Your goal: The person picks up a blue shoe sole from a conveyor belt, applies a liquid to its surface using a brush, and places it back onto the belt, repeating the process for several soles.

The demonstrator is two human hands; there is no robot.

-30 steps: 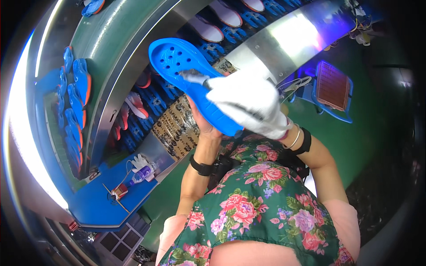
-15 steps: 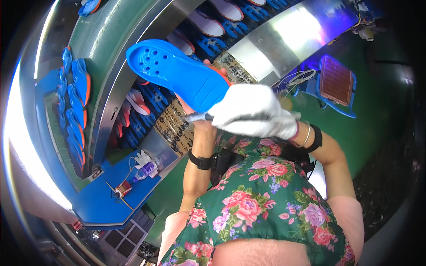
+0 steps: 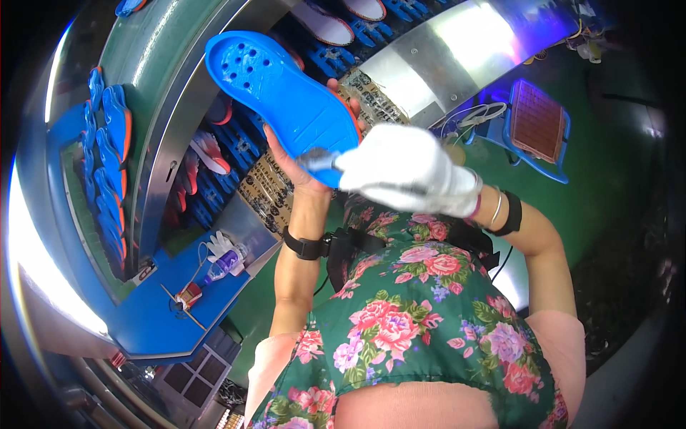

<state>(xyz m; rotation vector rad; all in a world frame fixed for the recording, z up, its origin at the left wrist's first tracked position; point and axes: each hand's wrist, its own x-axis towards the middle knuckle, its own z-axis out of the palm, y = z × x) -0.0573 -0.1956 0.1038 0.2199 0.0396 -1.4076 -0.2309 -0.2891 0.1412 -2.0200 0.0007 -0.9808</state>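
Note:
My bare left hand (image 3: 291, 170) supports a blue shoe sole (image 3: 286, 100) from beneath, thumb along its near-left edge and fingertips showing past its right edge. The sole slants away to the upper left, its inner face up, with several round holes at the far end and grooves toward the heel. A white knit glove covers my right hand (image 3: 411, 168), which is closed around a brush (image 3: 316, 159). The dark bristles lie against the heel end of the sole, slightly blurred. Most of the handle is hidden by the glove.
Blue soles with orange edges (image 3: 114, 136) lie on a green conveyor belt (image 3: 161, 43) at left, behind a metal rim. Shoe uppers (image 3: 207, 151) and blue parts sit under it. A blue shelf (image 3: 157, 325) holds a bottle (image 3: 225, 263); a stool (image 3: 537, 121) stands right.
The brush has moved from beside the heel edge onto the sole's inner face. My left hand and the sole have shifted slightly, the sole's far end moving up in the picture.

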